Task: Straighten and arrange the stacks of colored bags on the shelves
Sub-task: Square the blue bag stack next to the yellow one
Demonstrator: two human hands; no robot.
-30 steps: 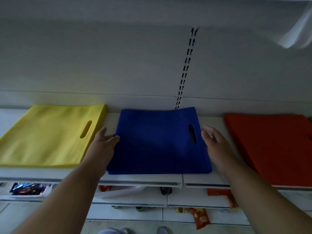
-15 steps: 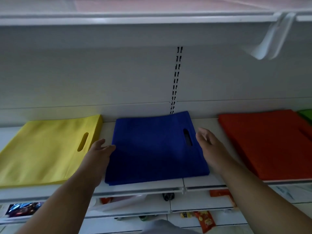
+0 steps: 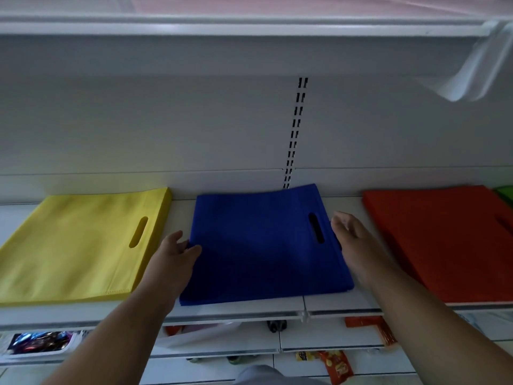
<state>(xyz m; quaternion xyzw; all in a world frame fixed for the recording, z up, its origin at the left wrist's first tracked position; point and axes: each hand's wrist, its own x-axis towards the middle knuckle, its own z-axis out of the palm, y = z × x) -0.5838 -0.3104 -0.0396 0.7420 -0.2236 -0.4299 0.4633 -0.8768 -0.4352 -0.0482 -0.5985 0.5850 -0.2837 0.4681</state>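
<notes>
Three flat stacks share one white shelf point(image 3: 183, 315) in front of you, and the middle one sits between your hands. The yellow stack point(image 3: 75, 245) lies at nine o'clock, the orange stack point(image 3: 444, 240) at three, each apart from the blue stack point(image 3: 263, 243) with bare shelf between. The blue stack runs a little askew, its far edge swung toward one o'clock, its near corner at seven close to the shelf lip, and its long handle slot on the right side points from six to twelve. Your left hand point(image 3: 173, 258) meets the stack's left edge, fingers loosely bent against the fabric and clamped on nothing. Your right hand point(image 3: 351, 237) rests at the right edge just past the slot, grip likewise slack and spread. Both hands look equally near; squaring it likely means turning the stack counter-clockwise.
</notes>
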